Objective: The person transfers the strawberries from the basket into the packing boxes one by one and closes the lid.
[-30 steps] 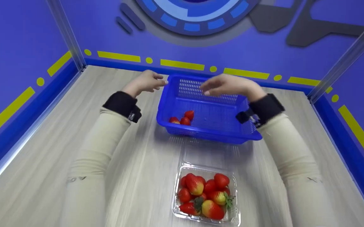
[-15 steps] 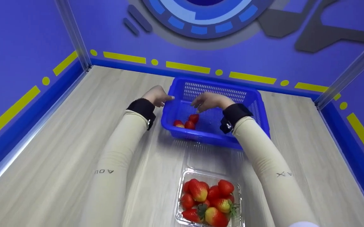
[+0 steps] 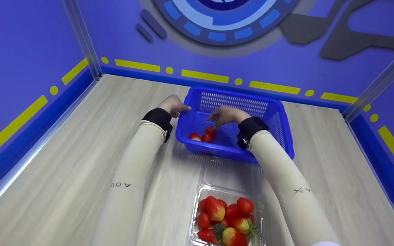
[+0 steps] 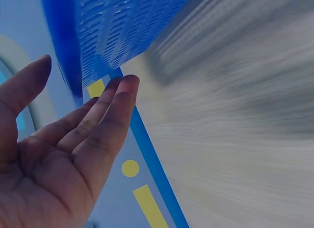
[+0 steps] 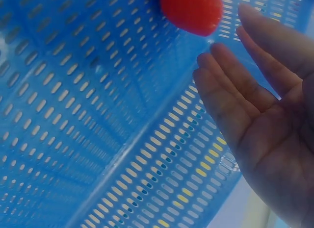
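Note:
A blue plastic basket [image 3: 222, 148] with slotted walls holds 3 strawberries [image 3: 206, 137] in its front left corner. My left hand [image 3: 173, 104] is at the basket's left rim; in the left wrist view its fingers [image 4: 105, 139] are extended beside the slotted wall [image 4: 117, 32], thumb apart. Whether it touches the rim I cannot tell. Inside the basket, my right hand [image 3: 227, 115] reaches down beside the strawberries. The right wrist view has its fingers [image 5: 230, 100] nearly straight, holding nothing, just short of one red strawberry [image 5: 194, 12].
Nearer to me, a clear plastic clamshell box [image 3: 194, 223] contains several strawberries [image 3: 214, 208], some with green leaves. Its transparent lid [image 3: 229, 172] lies toward the basket. Blue panels [image 3: 122, 44] enclose the wooden table [image 3: 81, 153] at the back and sides.
Both hands have come down toward the basket, the left to its left rim and the right inward toward the strawberries. The view has shifted slightly. The strawberries stay in place.

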Tool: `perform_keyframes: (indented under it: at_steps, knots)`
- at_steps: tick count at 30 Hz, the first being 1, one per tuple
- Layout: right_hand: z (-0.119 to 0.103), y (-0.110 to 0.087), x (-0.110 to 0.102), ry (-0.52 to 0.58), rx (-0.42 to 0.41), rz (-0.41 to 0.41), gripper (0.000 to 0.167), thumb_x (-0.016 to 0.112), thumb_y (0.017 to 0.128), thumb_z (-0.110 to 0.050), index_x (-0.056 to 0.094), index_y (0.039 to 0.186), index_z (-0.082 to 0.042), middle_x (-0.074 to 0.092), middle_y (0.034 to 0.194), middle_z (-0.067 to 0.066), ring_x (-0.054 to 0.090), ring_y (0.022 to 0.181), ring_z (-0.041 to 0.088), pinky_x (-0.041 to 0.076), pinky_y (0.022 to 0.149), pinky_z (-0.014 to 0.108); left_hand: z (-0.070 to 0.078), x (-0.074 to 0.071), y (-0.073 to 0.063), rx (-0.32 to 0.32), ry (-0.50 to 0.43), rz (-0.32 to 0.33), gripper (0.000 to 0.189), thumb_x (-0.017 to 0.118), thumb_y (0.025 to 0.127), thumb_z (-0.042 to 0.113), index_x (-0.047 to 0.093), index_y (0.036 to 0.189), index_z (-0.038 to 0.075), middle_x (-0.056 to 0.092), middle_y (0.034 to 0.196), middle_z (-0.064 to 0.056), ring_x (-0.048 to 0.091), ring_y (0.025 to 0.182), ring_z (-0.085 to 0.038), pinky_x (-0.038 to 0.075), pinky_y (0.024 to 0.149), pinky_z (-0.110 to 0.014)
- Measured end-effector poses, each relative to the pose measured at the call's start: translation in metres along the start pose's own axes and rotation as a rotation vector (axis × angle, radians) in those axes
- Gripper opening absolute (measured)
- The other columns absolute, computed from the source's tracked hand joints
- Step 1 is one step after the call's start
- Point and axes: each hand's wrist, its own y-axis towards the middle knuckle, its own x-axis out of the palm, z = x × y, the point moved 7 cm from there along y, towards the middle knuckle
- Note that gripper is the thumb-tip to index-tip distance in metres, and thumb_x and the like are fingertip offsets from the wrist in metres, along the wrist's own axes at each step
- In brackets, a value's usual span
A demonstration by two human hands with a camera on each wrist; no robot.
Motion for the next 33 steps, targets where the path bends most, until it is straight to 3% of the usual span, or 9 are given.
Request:
perform_keyframes:
  at_steps: [2,5,7,14,19,23,25,27,33]
  knots:
    - [0.001,0.001,0.003,0.003,0.001,-0.005,0.049,0.068,0.092,-0.002,0.059,0.14,0.002,0.06,0.143,0.026,0.057,0.135,0.039,0.053,0.11,0.047,0.008,-0.003,-0.02,0.008,-0.01,0.008,0.029,0.079,0.088,0.024,0.071,0.091,-0.003,0.072,0.077,-0.012,0.069,0.057,-0.018,0.06,0.055,-0.029]
    - [0.001,0.002,0.006,0.015,-0.002,-0.008,0.049,0.067,0.091,-0.001,0.059,0.139,0.003,0.061,0.143,0.026,0.057,0.135,0.039,0.053,0.11,0.047,0.029,-0.01,-0.067,-0.045,0.022,0.011,0.028,0.075,0.092,0.017,0.07,0.106,-0.007,0.069,0.079,-0.008,0.063,0.057,-0.011,0.058,0.06,-0.022]
    - [0.001,0.002,0.007,0.016,-0.007,-0.006,0.049,0.067,0.091,0.0,0.059,0.139,0.003,0.061,0.142,0.026,0.057,0.135,0.039,0.052,0.111,0.047,0.037,-0.014,-0.085,-0.053,0.021,0.019,0.027,0.071,0.094,0.013,0.068,0.11,-0.009,0.064,0.074,-0.004,0.058,0.055,-0.008,0.055,0.058,-0.017]
    - [0.001,0.007,0.012,0.012,-0.005,-0.015,0.046,0.067,0.091,0.0,0.062,0.136,0.002,0.063,0.14,0.024,0.059,0.133,0.038,0.051,0.112,0.048,0.043,-0.013,-0.094,-0.116,-0.028,0.038,0.04,0.073,0.095,0.012,0.063,0.126,-0.011,0.071,0.119,-0.021,0.064,0.072,-0.017,0.063,0.091,-0.035]
    - [0.002,0.012,0.016,-0.02,-0.015,-0.031,0.042,0.066,0.09,0.0,0.065,0.132,0.003,0.066,0.136,0.024,0.062,0.128,0.036,0.053,0.109,0.044,0.036,-0.008,-0.074,-0.159,-0.111,0.013,0.035,0.077,0.091,0.012,0.066,0.117,-0.009,0.072,0.102,-0.017,0.069,0.069,-0.017,0.066,0.077,-0.033]
    - [-0.001,0.015,0.015,-0.055,-0.022,-0.024,0.04,0.067,0.088,0.0,0.066,0.129,0.004,0.067,0.133,0.024,0.064,0.121,0.033,0.055,0.102,0.04,0.006,-0.001,-0.018,-0.167,-0.21,0.003,0.02,0.081,0.087,0.012,0.069,0.09,-0.003,0.069,0.072,-0.009,0.07,0.061,-0.017,0.064,0.06,-0.031]
    - [-0.002,0.016,0.015,-0.067,-0.016,-0.02,0.04,0.068,0.088,0.0,0.067,0.128,0.003,0.068,0.132,0.023,0.064,0.119,0.032,0.055,0.102,0.039,-0.002,0.002,0.0,-0.183,-0.22,0.0,0.02,0.082,0.086,0.013,0.069,0.089,-0.002,0.068,0.07,-0.008,0.072,0.063,-0.018,0.064,0.061,-0.032]
    - [-0.003,0.016,0.016,-0.075,-0.013,-0.021,0.04,0.069,0.088,-0.001,0.067,0.127,0.003,0.069,0.131,0.023,0.064,0.117,0.03,0.055,0.102,0.039,-0.015,0.006,0.025,-0.167,-0.176,0.009,0.026,0.084,0.085,0.016,0.067,0.085,-0.003,0.064,0.065,-0.008,0.07,0.058,-0.019,0.063,0.058,-0.033]
    - [0.001,0.017,0.022,-0.051,0.015,-0.035,0.039,0.068,0.089,0.0,0.067,0.128,0.001,0.069,0.129,0.022,0.062,0.11,0.024,0.053,0.1,0.036,-0.026,0.012,0.051,-0.175,0.057,0.02,0.037,0.085,0.084,0.031,0.066,0.091,0.0,0.061,0.07,-0.004,0.063,0.056,-0.017,0.061,0.061,-0.03]
